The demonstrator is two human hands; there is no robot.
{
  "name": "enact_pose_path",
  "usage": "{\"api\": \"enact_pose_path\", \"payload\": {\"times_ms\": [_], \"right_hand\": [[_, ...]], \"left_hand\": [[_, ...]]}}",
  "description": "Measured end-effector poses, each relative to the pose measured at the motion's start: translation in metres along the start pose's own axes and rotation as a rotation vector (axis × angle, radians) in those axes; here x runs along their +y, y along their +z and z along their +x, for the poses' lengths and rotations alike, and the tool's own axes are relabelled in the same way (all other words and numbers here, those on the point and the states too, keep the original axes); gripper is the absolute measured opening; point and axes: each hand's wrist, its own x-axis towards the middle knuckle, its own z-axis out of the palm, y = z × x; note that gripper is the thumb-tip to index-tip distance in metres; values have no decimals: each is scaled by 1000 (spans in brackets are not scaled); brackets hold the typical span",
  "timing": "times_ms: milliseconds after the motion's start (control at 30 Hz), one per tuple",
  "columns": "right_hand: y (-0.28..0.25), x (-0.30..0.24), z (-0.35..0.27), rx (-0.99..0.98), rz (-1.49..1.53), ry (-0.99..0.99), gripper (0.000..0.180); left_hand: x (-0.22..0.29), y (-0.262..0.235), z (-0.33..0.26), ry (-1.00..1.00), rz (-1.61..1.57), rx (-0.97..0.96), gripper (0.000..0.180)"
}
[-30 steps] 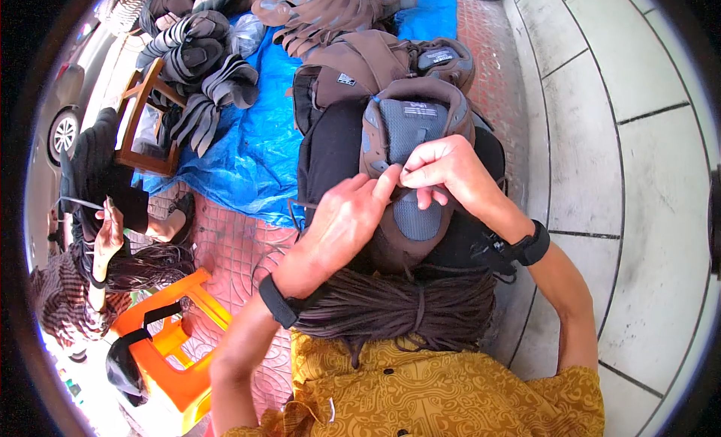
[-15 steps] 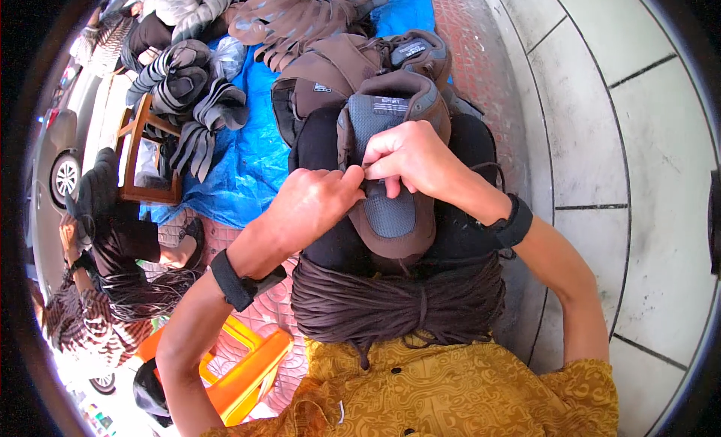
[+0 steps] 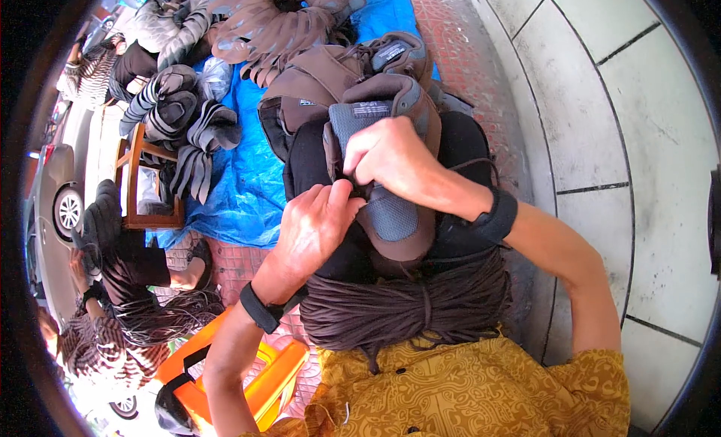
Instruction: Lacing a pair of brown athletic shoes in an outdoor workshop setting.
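Note:
A brown shoe upper (image 3: 409, 242) with a grey mesh tongue (image 3: 362, 123) lies across my lap, toe toward me. My left hand (image 3: 315, 223) is closed at its left lacing edge, thumb and fingers pinching there. Just above, my right hand (image 3: 390, 163) reaches over the tongue, fingers curled down against that same edge. What lies between the right fingertips is hidden. A thin dark lace (image 3: 492, 165) loops out to the right of the upper. Against my waist rests a tied bundle of dark brown shoelaces (image 3: 405, 305).
More brown shoe uppers (image 3: 312, 80) lie beyond my knees, with a ring of them (image 3: 278, 24) on a blue tarp (image 3: 248, 137). A wooden stool (image 3: 131, 185) and an orange plastic stool (image 3: 274, 381) stand left. Another person (image 3: 113, 339) sits at far left. Pale tiles (image 3: 586, 99) border the right.
My right hand has shifted slightly left and curled further over the lacing edge. The left hand has moved a little lower and turned more upright. The view has shifted slightly.

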Motion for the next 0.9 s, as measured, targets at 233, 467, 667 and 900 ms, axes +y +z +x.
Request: {"api": "enact_pose_path", "payload": {"times_ms": [233, 467, 667, 900], "right_hand": [[-14, -28, -4, 17, 117, 147, 12], [-33, 17, -65, 187, -406, -239, 12], [-26, 22, -81, 200, -293, -94, 12], [-44, 27, -73, 306, -51, 61, 13]], "left_hand": [[12, -9, 20, -459, -255, -57, 11], [14, 7, 26, -349, -270, 82, 10], [33, 14, 40, -124, 264, -192, 18], [30, 13, 49, 220, 205, -51, 13]]}}
